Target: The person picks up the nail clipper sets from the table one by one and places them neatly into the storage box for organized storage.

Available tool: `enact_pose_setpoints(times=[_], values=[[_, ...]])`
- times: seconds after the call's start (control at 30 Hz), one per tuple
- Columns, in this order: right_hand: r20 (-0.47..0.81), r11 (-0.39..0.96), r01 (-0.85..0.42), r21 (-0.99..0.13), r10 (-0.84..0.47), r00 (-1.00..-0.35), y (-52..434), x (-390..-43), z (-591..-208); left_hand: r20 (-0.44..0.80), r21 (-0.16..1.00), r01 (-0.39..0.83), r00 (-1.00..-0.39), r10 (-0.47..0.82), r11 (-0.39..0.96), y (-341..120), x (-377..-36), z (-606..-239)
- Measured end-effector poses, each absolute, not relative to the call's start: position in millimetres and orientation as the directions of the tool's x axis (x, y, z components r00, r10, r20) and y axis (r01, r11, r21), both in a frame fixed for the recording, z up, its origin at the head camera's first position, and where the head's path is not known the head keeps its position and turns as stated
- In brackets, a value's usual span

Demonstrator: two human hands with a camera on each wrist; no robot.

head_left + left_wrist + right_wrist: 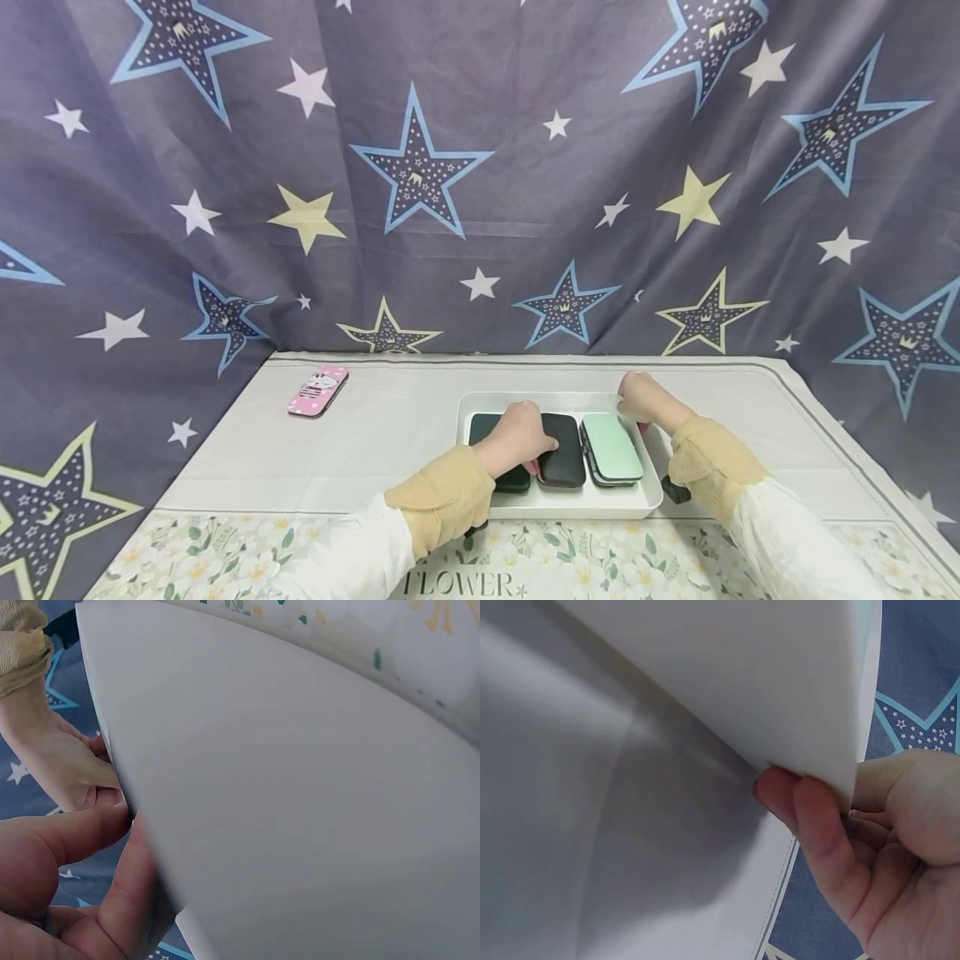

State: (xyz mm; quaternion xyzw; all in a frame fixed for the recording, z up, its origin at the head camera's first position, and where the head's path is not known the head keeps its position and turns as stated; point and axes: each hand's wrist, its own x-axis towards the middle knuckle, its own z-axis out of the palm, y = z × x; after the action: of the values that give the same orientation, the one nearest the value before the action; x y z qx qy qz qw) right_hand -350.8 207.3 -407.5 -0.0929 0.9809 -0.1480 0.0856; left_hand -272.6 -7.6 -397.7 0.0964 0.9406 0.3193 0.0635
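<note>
A white tray (555,506) stands on the table with several flat, rounded cases lying side by side in it. My left hand (517,437) reaches over its near side and pinches the left edge of the black case (564,450). It partly covers the dark green case (483,425) to the left. A mint green case (612,447) lies at the tray's right end. At the tray's far right corner my right hand (639,398) grips the rim. In the right wrist view, the fingertips (815,806) press under the tray's outer wall.
A pink case (318,392) with a cartoon print lies on the table's far left. The pale tablecloth (375,450) has a flower-printed band along the front. A grey curtain (495,208) with stars hangs directly behind the table.
</note>
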Motion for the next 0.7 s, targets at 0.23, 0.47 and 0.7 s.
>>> enact_pose_setpoints(times=[0.23,0.47,0.7], values=[[-0.142,0.939,-0.156,-0.306,-0.207,-0.968,206.7,-350.2,-406.7,-0.044,0.55,0.184,-0.968,0.249,0.815,-7.0,-270.2,-395.7],[-0.142,0.937,-0.16,-0.309,-0.212,-0.967,206.7,-348.7,-407.0,-0.003,0.504,0.232,-0.963,0.27,0.832,-4.6,-267.2,-399.3],[-0.136,0.939,-0.153,-0.309,-0.203,-0.97,206.3,-349.8,-406.8,-0.041,0.543,0.192,-0.966,0.255,0.817,-6.6,-263.1,-391.8]])
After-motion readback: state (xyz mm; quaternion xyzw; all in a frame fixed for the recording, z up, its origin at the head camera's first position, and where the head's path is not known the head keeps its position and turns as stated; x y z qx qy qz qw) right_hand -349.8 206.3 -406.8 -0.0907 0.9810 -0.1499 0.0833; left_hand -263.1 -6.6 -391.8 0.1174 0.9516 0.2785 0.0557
